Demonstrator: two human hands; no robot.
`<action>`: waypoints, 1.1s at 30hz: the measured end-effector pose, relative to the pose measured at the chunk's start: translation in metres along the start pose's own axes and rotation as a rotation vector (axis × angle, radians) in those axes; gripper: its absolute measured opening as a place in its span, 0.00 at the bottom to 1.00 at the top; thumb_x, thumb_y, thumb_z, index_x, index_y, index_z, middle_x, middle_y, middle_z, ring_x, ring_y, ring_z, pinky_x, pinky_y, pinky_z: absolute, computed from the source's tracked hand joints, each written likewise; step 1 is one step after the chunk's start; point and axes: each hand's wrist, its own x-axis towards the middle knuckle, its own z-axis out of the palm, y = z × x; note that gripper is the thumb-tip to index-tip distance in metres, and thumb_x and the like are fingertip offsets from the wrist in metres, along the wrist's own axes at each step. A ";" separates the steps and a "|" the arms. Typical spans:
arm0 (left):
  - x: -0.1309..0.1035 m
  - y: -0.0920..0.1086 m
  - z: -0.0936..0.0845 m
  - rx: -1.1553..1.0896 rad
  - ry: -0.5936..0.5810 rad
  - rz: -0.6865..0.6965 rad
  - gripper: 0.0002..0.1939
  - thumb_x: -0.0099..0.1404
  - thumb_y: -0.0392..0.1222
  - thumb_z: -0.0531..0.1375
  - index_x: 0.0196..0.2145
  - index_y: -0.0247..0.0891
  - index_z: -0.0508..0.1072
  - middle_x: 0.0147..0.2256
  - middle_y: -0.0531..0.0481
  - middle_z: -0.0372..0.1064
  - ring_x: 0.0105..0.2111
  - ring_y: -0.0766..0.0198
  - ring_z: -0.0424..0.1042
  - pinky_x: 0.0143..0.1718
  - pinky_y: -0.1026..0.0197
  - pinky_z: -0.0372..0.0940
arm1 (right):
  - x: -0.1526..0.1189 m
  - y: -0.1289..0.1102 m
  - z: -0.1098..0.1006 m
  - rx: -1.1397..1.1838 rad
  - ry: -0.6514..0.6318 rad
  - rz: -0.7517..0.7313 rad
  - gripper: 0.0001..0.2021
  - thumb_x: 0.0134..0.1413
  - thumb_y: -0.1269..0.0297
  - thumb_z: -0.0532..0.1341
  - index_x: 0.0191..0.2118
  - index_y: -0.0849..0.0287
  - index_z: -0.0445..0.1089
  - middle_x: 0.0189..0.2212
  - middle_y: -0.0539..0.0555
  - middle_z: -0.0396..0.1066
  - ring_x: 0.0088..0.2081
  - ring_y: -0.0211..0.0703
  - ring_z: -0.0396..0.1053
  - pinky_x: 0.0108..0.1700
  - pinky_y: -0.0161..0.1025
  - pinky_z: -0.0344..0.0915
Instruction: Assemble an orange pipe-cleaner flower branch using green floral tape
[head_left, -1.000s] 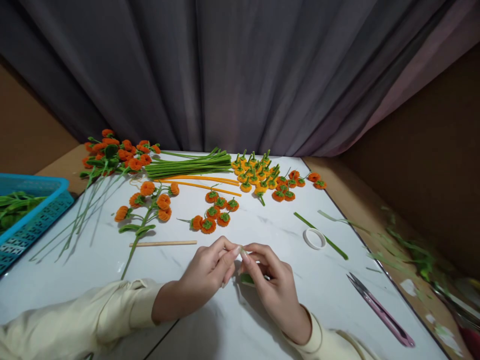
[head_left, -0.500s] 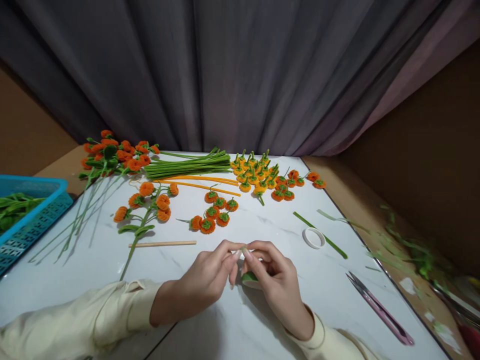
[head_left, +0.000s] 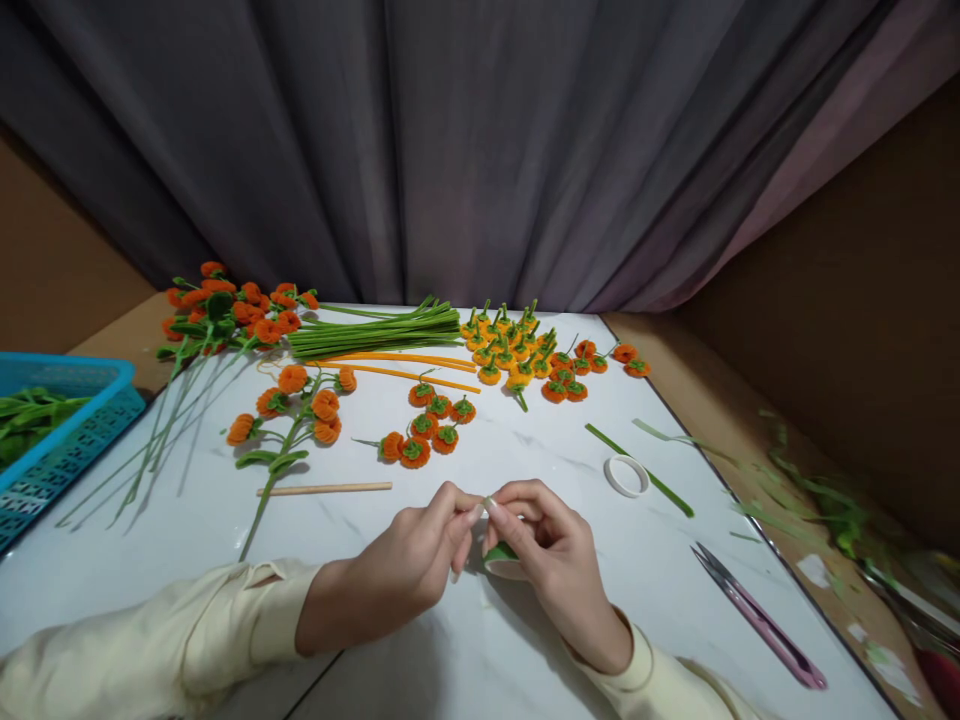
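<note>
My left hand [head_left: 420, 550] is closed in a pinch, its thumb and fingertip almost meeting those of my right hand. What sits between the left fingertips is too small to make out. A roll of green tape [head_left: 504, 560] with a pale core rests under the curled fingers of my right hand [head_left: 559, 560], whose thumb and forefinger are also pinched. Beyond the hands lies a group of orange pipe-cleaner pumpkins [head_left: 424, 426] with green tops. Left of them is a green stem with orange pumpkins and leaves [head_left: 289, 435].
A wooden stick [head_left: 330, 488], a white ring [head_left: 627, 476], a green strip [head_left: 637, 468] and pink-handled snips [head_left: 761, 615] lie around the hands. Green pipe cleaners [head_left: 375, 335] and yellow pumpkins [head_left: 506, 350] are at the back. A blue basket [head_left: 82, 445] stands left; scraps [head_left: 832, 510] lie right.
The fingertips of both hands have shifted slightly, and a small gap now shows between them. The tape roll stays under my right hand; the objects on the table look unmoved.
</note>
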 end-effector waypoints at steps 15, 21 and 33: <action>0.004 0.004 -0.003 -0.300 -0.070 -0.021 0.12 0.70 0.47 0.47 0.33 0.37 0.62 0.16 0.60 0.56 0.15 0.72 0.52 0.17 0.69 0.49 | 0.002 0.000 -0.004 0.255 -0.122 0.097 0.10 0.53 0.60 0.65 0.35 0.59 0.65 0.18 0.46 0.69 0.20 0.31 0.67 0.22 0.26 0.60; 0.001 0.000 -0.001 -0.316 -0.048 0.004 0.13 0.69 0.48 0.49 0.34 0.36 0.63 0.16 0.61 0.52 0.15 0.73 0.49 0.16 0.70 0.46 | 0.002 -0.001 -0.003 0.265 -0.123 0.086 0.11 0.53 0.60 0.65 0.34 0.59 0.64 0.19 0.46 0.70 0.21 0.31 0.67 0.22 0.26 0.61; 0.001 -0.004 0.003 -0.283 0.008 0.002 0.13 0.69 0.49 0.50 0.34 0.36 0.63 0.15 0.60 0.55 0.14 0.72 0.53 0.17 0.69 0.50 | 0.001 -0.001 -0.004 0.238 -0.137 0.077 0.10 0.55 0.58 0.63 0.36 0.59 0.65 0.20 0.48 0.70 0.22 0.35 0.67 0.24 0.30 0.61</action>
